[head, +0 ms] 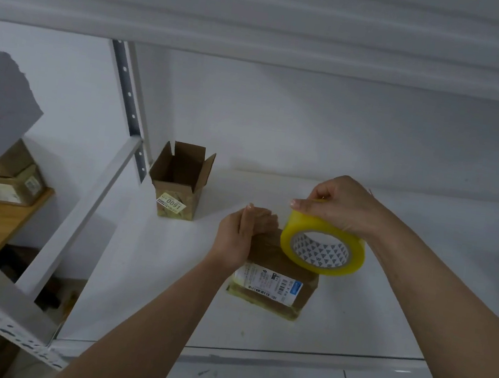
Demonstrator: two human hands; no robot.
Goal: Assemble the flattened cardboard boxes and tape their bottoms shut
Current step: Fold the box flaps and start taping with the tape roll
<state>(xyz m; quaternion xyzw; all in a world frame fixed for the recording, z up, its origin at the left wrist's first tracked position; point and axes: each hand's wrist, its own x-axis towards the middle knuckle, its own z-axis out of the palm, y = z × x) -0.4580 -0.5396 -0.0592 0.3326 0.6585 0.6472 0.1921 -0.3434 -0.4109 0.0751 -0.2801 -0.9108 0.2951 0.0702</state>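
Head view: left hand (240,235) fingers grip the closed box (273,284), right hand (339,205) fingers the tape roll (323,246) (far box (179,179) open).

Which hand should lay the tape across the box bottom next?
Probably the right hand: it grips the yellow-tinted roll of clear packing tape directly above the small brown cardboard box, while the left hand steadies that box.

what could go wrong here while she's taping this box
The left hand steadies the box at one end only, so pulling tape could tilt or slide it on the smooth white shelf. The right hand holds the tape roll above the box; a loose strip might land crooked or stick to itself.
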